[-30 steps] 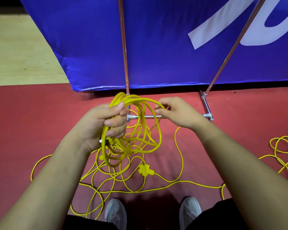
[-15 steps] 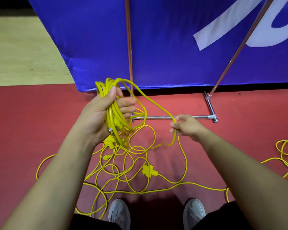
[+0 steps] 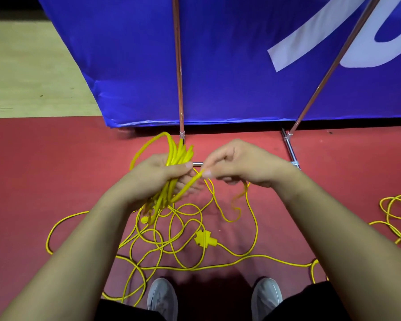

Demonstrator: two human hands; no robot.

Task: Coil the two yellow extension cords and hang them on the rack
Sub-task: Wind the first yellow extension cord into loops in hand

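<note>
Yellow extension cord [image 3: 174, 156] is partly gathered: a bunch of loops gripped in the left hand [image 3: 153, 179], held above the red floor [image 3: 56, 170]. Half a second ago the right hand [image 3: 241, 165] was out to the side drawing slack. It has now come back beside the left, pinching a strand against the bunch, so another loop is probably going on. Much of it still lies tangled below, plug [image 3: 205, 238] included. The second cord [image 3: 396, 217] lies loose at far right, beyond the rack [image 3: 290, 152].

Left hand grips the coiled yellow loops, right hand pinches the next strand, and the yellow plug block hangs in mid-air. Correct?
No: the head view shows the plug block lying on the red floor, not hanging. The left hand does grip the coiled loops, and the right hand pinches a strand.
</note>
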